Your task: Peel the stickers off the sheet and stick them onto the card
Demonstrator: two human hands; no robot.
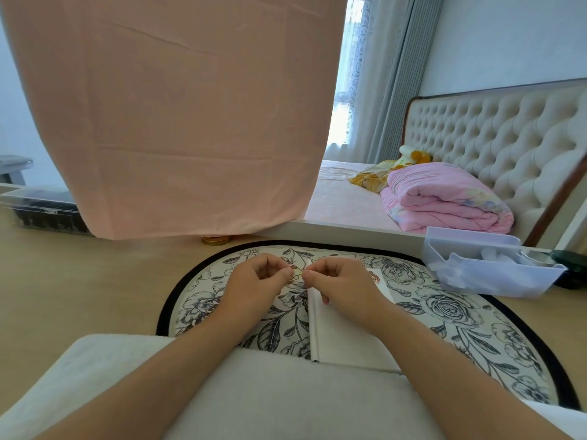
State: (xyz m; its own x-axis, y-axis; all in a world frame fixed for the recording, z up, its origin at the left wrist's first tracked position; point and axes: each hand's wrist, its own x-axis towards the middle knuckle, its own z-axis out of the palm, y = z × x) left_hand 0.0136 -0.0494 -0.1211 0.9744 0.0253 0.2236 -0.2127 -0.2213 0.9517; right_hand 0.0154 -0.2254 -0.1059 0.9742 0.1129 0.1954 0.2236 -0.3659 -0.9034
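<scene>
**Tiny sticker held between two hands over a floral mat**

Both hands meet above the far middle of a floral mat [444, 312]. The left hand [254, 281] and the right hand [343, 281] have their fingers curled in, and together they pinch a small pale sticker [297, 274] just off the mat. Whether its backing is fully off is too small to tell. A white folded card [346, 335] lies under the right hand and runs toward the near edge. A paper with a red mark [374, 276] peeks out just right of that hand; it cannot be told whether this is the sheet.

A sticker this small could curl onto itself or cling to a fingertip. It could tear if the two hands pull apart. It may also land askew, since the right hand covers part of the card.

Open mat and bare counter [79, 281] lie to the left. To the right, a clear plastic tray [495, 274] sits at the mat's far rim and limits any sweep that way. At the far side, a hanging pink cloth [174, 122] ends just above the counter, with a gold lid [215, 240] under its hem. At the near side, a white cushion [270, 392] under the forearms overlaps the card's near end.
</scene>
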